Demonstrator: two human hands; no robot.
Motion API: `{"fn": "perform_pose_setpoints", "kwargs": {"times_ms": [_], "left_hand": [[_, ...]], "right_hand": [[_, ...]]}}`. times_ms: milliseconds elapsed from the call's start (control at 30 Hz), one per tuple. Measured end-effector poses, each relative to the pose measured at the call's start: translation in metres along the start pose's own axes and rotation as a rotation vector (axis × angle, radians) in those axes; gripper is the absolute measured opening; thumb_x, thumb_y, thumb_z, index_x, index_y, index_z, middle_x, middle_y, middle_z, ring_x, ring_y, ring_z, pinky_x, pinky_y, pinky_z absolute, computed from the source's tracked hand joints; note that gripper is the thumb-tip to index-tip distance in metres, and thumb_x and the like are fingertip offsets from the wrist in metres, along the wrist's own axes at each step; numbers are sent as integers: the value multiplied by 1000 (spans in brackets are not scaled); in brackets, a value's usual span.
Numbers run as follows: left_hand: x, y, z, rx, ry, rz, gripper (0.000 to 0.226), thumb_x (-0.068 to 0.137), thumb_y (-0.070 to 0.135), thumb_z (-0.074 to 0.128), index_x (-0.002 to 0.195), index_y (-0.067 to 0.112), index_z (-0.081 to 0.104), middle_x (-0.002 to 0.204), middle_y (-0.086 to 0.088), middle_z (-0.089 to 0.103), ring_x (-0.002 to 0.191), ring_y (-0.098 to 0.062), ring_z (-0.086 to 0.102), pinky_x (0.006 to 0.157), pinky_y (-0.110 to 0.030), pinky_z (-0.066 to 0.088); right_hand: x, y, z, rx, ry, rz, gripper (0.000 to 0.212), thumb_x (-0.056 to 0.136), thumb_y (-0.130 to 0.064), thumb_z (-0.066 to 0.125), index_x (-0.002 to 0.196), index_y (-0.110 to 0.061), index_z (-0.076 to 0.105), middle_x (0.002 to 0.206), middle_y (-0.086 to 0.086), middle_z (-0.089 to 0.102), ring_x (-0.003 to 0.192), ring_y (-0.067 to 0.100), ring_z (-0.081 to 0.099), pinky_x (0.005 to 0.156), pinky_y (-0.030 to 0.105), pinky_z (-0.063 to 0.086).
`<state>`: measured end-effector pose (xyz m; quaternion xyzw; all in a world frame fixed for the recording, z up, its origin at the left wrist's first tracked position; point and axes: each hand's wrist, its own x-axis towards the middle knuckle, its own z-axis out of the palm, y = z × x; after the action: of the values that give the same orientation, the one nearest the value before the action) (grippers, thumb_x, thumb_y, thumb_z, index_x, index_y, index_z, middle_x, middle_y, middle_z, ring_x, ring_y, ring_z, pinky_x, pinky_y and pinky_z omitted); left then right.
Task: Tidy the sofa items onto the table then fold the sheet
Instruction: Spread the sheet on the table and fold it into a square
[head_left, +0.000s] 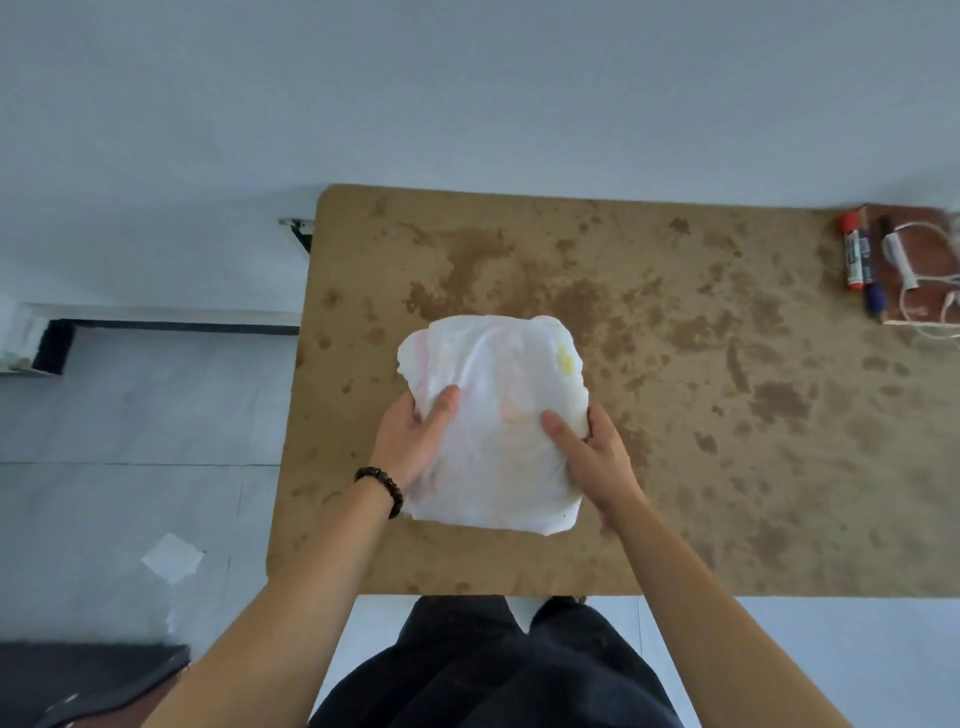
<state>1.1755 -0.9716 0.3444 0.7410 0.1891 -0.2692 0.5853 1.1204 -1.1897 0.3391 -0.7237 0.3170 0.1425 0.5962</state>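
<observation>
Head view, looking down at a table and both hands. A folded white sheet (498, 415), with faint pink and yellow marks, is a compact, roughly rectangular bundle over the near left part of the brown, mottled table (701, 415); whether its underside rests on the surface or is held just above it cannot be told. The left hand (410, 441) grips the bundle's left edge, thumb laid across the top and fingers curled beneath, out of sight. The right hand (592, 457) grips the right edge in the same manner, thumb on top pointing inward, fingers hidden under the cloth. A dark bead bracelet (382, 486) circles the left wrist. Both forearms reach in from the lower edge of the view, above dark trousers (493, 670). At the far right corner of the table, well apart from the sheet, lie two markers (857, 254) side by side, one with a red cap and one with a blue cap, just beside a brown book (919, 291) with a white cable (901, 262) coiled on its cover. On the grey floor (130, 415) left of the table lies a white scrap of paper (173, 557).
</observation>
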Motion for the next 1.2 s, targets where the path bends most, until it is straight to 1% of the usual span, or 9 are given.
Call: {"fn": "perform_pose_setpoints", "kwargs": {"times_ms": [133,200,333,433,567,700,833,967,1200], "left_hand": [[-63,13,-5,-122,156,141,37,79,63,65,108,41,59,102,16,70,91,-6,69,72,-28,56],[-97,17,-5,-195,262,166,53,77,65,64,120,38,50,111,19,64,99,-6,64,78,-29,54],[-165,14,5,-212,505,254,53,81,59,62,126,36,46,119,20,58,109,-7,58,91,-34,49],[-209,-3,15,-266,627,293,48,77,57,68,120,44,50,112,27,59,105,0,59,89,-31,50],[-268,-49,25,-279,768,272,57,81,54,59,134,39,44,128,21,55,117,-5,55,96,-36,48],[-329,-99,16,-343,936,191,59,90,41,61,143,31,37,139,11,50,125,-14,51,104,-47,45],[-394,-146,-13,-455,1103,228,56,85,40,63,137,37,43,133,17,55,121,-9,54,102,-46,46],[-450,-198,-59,-577,1266,295,53,84,37,61,135,38,46,131,18,56,118,-6,56,100,-43,49],[-540,-295,-177,-675,1478,346,59,81,35,64,137,37,45,132,22,54,119,-1,54,100,-39,48]], "right_hand": [[-37,-23,-14,9,-81,-169,24,80,-59,69,97,-47,58,97,-22,68,82,-1,67,61,17,53],[-55,-34,-22,18,-121,-241,24,80,-60,69,99,-50,57,98,-21,68,84,0,67,65,20,54],[-92,-46,-39,-27,-240,-378,24,82,-61,66,101,-50,54,95,-25,66,82,-4,65,61,15,51],[-114,-39,-46,-37,-338,-454,23,85,-57,66,103,-47,55,97,-22,67,84,-2,65,63,9,49],[-141,-12,-33,-108,-478,-501,21,85,-57,65,98,-47,51,94,-27,63,82,-5,63,63,16,52],[-181,11,6,-214,-635,-534,31,83,-59,63,103,-40,49,88,-32,60,77,-8,58,63,11,44],[-235,22,61,-287,-851,-566,43,76,-69,61,114,-64,42,110,-37,57,101,-14,56,75,8,46],[-297,35,138,-368,-995,-652,68,73,-70,63,133,-45,42,121,-34,55,112,-10,53,88,17,44],[-417,65,290,-453,-1182,-734,61,80,-62,67,132,-52,38,116,-47,50,104,-23,49,76,8,44]]}}
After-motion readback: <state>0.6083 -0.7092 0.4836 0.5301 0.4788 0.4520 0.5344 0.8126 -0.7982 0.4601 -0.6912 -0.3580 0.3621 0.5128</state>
